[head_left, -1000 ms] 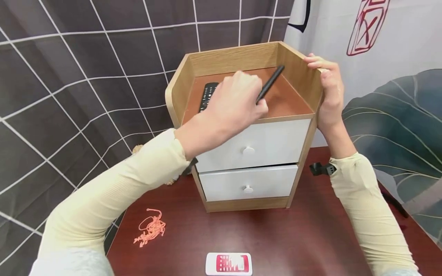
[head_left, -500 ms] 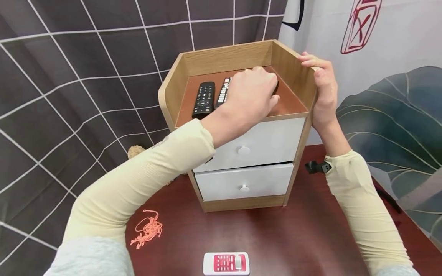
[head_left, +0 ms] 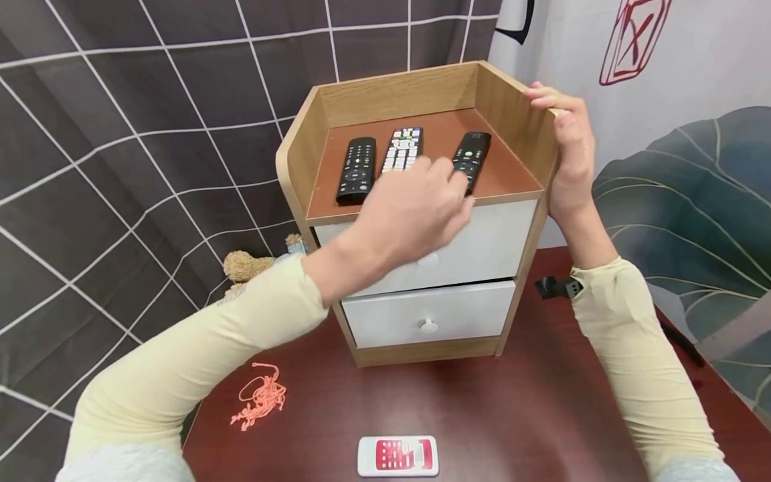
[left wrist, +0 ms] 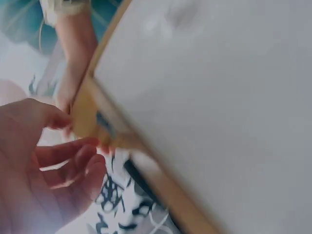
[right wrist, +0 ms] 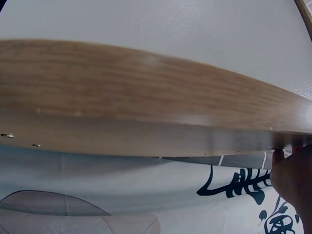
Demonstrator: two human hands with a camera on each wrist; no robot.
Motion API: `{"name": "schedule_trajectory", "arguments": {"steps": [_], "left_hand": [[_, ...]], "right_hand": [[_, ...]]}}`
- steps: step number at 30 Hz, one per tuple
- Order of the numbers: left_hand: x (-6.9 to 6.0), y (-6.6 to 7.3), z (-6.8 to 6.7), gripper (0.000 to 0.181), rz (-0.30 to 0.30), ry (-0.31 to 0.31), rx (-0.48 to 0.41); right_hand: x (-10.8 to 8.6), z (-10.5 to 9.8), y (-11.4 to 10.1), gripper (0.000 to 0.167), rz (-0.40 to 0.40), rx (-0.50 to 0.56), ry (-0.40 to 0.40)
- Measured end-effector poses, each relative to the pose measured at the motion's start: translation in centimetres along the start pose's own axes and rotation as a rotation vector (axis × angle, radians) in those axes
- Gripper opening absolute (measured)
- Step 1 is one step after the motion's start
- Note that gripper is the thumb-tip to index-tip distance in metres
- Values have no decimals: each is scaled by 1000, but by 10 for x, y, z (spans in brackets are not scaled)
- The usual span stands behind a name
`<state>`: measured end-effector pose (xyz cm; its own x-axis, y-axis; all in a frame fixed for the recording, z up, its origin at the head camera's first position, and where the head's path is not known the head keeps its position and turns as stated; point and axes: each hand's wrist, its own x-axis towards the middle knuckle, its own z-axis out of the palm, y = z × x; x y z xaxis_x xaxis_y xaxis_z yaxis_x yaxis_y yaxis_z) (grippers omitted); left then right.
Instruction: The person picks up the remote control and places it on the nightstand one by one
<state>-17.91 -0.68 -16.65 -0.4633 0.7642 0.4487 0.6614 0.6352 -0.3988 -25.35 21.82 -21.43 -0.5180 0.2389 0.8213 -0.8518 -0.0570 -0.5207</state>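
Observation:
A small wooden cabinet (head_left: 397, 94) with two white drawers stands on the dark red table. Side by side on its brown top lie a black remote control (head_left: 357, 171), another with white buttons (head_left: 402, 148), and a third black remote control (head_left: 472, 155) at the right. My left hand (head_left: 415, 211) hovers by the top's front edge, fingers loosely bent, partly covering the lower ends of the middle and right remotes. Nothing shows between those fingers in the left wrist view. My right hand (head_left: 571, 150) grips the cabinet's right side panel, fingertips over its upper edge.
A white remote with a red face (head_left: 397, 456) lies at the table's front. Tangled orange cord (head_left: 262, 399) is at the left. Behind my left arm sits a fuzzy tan plush toy (head_left: 243, 266). A dark gridded curtain (head_left: 181, 134) hangs behind the cabinet.
My left hand set the black remote down on the right of the cabinet top, let go, and drew back toward the front. My right hand has stayed on the side panel.

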Motion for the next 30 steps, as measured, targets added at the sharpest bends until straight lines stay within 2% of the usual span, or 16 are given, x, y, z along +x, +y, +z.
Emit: {"name": "schedule_trajectory", "arguments": {"steps": [5,7,9,11,13,15,18,21,23,25,28,30], "left_hand": [[-39,18,33,28,271,135,3],[-56,24,50,26,348,154,-19],[-76,26,70,24,391,150,-51],[-94,27,87,22,408,117,-87],[-111,27,103,20,397,71,-139],[-127,30,120,18,374,-3,-243],[-155,44,150,20,355,-119,-392],[-192,63,177,22,344,-210,-504],[-216,71,190,23,354,-226,-517],[-240,73,200,26,384,-211,-505],[-268,71,212,37,439,-180,-470],[-284,72,219,48,454,-169,-463]], "right_hand": [[1,-3,-1,27,8,-2,7],[1,-4,-1,27,7,0,14],[0,-4,0,27,6,-1,18],[0,-4,0,27,5,-3,18],[0,-3,0,27,2,-4,17],[1,-3,0,27,-1,-5,21],[1,-3,-1,26,-7,-7,32],[0,-2,-1,26,-3,-11,22],[-1,1,0,26,-1,-11,16],[0,3,-1,26,-3,-7,18],[0,5,-2,27,-14,0,32],[0,4,-2,28,-15,-1,37]]}}
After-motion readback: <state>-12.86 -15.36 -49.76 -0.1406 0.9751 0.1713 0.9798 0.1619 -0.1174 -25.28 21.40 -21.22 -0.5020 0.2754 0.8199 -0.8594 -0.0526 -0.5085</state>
